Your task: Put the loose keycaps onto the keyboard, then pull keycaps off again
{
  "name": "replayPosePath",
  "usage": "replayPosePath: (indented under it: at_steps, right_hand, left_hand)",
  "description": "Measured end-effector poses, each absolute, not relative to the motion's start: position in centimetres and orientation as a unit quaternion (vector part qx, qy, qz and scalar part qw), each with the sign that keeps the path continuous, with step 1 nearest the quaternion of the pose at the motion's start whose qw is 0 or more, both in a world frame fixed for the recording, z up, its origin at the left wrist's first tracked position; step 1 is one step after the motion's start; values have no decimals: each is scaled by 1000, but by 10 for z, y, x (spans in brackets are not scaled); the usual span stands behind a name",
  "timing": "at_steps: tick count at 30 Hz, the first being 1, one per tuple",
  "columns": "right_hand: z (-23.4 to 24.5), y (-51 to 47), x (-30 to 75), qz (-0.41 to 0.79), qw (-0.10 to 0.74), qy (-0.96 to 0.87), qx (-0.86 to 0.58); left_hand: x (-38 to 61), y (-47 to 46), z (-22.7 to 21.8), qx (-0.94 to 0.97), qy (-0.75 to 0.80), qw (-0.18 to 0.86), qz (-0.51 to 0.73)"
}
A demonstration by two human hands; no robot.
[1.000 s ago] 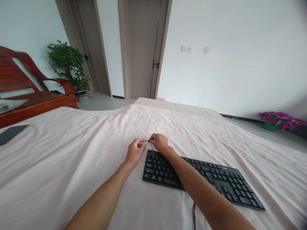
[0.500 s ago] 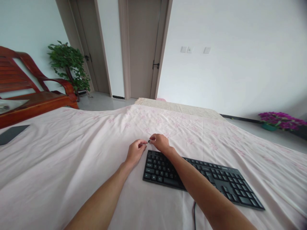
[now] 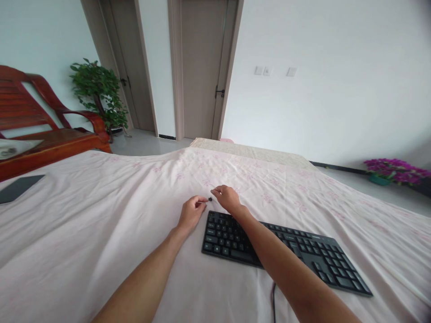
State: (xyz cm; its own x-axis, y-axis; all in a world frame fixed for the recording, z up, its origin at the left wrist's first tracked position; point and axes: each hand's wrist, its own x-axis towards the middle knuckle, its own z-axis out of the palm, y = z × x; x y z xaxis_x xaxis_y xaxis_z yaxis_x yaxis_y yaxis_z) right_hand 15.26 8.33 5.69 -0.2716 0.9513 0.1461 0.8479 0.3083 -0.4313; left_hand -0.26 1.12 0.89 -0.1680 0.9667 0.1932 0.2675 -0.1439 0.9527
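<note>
I cannot tell whether the left grip [image 3: 190, 214] holds the small black piece [image 3: 210, 199] at its fingertips; the right grip [image 3: 228, 198], fingers slightly parted, is just beside it. Well rightward, a green pot [image 3: 379, 180] holds purple flowers [image 3: 399, 170].

Bare, smooth left forearm [image 3: 150, 269], bare, smooth right forearm [image 3: 276, 257], both tapering to narrow wrists [image 3: 176, 231], bare left hand [image 3: 191, 212], bare right hand [image 3: 228, 198]

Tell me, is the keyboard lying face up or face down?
Face up: the black computer keyboard shows its rows of keys, lying on the floral-print cloth.
</note>
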Motion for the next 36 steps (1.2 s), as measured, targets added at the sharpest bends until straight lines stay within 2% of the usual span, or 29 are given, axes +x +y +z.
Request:
replayPosePath:
  at_steps: [7, 13, 19, 24, 30, 36]
  right_hand:
    - [83, 77, 178, 286, 355, -734, -503]
    - [97, 49, 193, 264, 378, -736, -495]
    - [86, 25, 190, 383, 445, -657, -472]
    - [75, 12, 189, 416, 464, -643, -445]
    - [67, 7, 186, 372, 463, -662, -458]
    - [60, 9, 184, 304, 419, -703, -488]
  left_hand:
    - [-2, 10, 9, 553, 571, 334, 506]
    - [-2, 10, 7, 556, 580, 324, 499]
    - [0, 5, 14, 599, 560, 316, 477]
    - [2, 1, 20, 640, 526, 320, 459]
    - [4, -3, 24, 681, 482, 321, 448]
    - [7, -6, 25, 714, 475, 293, 423]
